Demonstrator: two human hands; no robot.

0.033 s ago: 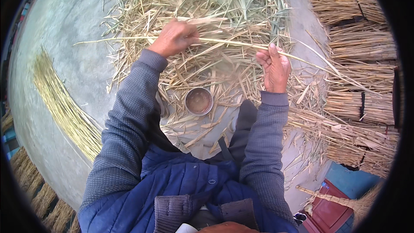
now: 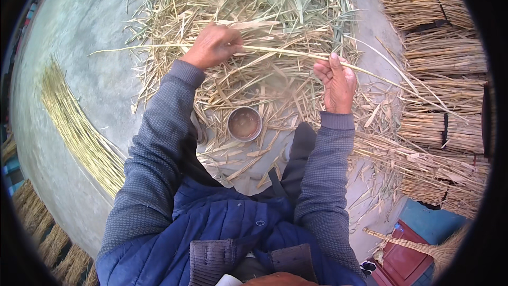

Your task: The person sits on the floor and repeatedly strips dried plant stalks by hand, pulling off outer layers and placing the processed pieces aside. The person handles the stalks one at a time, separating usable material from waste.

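A long pale reed stalk runs across in front of me, above a heap of loose straw and green leaves. My left hand is closed around the stalk near its left part. My right hand grips the same stalk further right, palm toward me, thumb up. The stalk's thin ends stick out past both hands. A small round metal bowl with brownish content stands on the ground between my forearms, close to my knees.
A fan of clean yellow stalks lies on the concrete floor to the left. Tied bundles of reeds are stacked along the right. At lower right are a red box and a straw broom.
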